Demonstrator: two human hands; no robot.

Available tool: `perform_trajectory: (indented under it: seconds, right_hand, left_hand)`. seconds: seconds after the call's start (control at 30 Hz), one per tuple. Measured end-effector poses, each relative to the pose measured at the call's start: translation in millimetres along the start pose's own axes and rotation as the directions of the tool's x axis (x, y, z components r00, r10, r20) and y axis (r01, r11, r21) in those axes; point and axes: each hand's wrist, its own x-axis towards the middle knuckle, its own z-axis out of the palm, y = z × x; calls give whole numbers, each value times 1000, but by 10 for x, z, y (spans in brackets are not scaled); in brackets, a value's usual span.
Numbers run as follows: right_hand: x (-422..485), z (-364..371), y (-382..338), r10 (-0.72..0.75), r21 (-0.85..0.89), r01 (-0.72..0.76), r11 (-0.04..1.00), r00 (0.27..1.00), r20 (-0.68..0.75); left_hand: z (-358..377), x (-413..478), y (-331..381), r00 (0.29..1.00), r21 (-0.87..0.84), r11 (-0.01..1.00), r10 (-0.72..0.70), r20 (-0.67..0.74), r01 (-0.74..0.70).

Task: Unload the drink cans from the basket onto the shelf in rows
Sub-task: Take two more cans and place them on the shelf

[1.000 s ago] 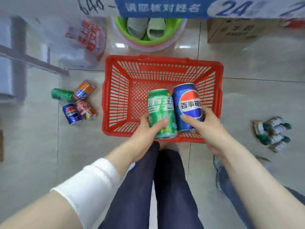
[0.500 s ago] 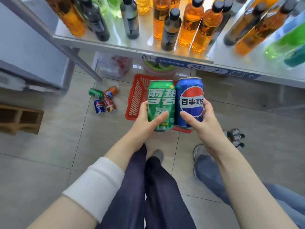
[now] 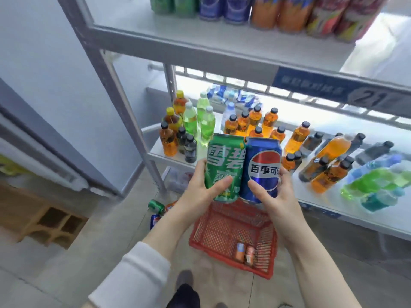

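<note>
- Floor cans (image 3: 156, 206) lie loose by the rack's post, left of the basket. Risk: a step that way could kick or roll them.
- Left hand (image 3: 200, 194) grips the green can (image 3: 222, 167), thumb across its front.
- Right hand (image 3: 279, 196) grips the blue can (image 3: 263, 170) the same way. The two cans touch side by side, upright. They are in mid-air above the basket, in front of the lower shelf and below the top shelf.
- Risk: each can is held by one hand only. A knock against the top shelf's front lip on the way up could loosen a grip, and the can would likely dent on the floor.
- Risk: the top shelf's front rows look full. Pushing a can in could topple its neighbours.
- Basket (image 3: 213, 230), on the floor: two cans (image 3: 244, 253) by its near wall. I cannot tell whether they stand or lie.
- Top shelf (image 3: 178, 34): shelved cans (image 3: 244, 10) in rows of green, blue, orange and red.
- Lower shelf (image 3: 329, 203): bottles (image 3: 244, 123) only.
</note>
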Motion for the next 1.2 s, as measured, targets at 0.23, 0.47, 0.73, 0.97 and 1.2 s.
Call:
perform_trajectory:
  seconds: [0.23,0.47,0.73,0.97,1.2]
  right_hand:
    - [373,405,-658,-171,13,171,985,985,-30]
    - [715,517,-989,-208,60,211,976,977,-46]
    - [1198,497,-1466,-302,28,303,953,953,-27]
    - [1581,663,-1698,-391,-23,390,920,916,-88]
    - [2061,831,-1891,-411,-96,400,911,899,-152]
  left_hand:
    - [-543,325,723,978,29,979,202,51,-203]
    - [-756,687,1164,946,-24,956,293,142,-292]
    - [-862,1181,1521,924,11,924,380,51,-381]
    - [-1175,1454,1721,872,119,872,484,-74,-474]
    - [-1881,1967,2016,843,169,853,517,-149,-493]
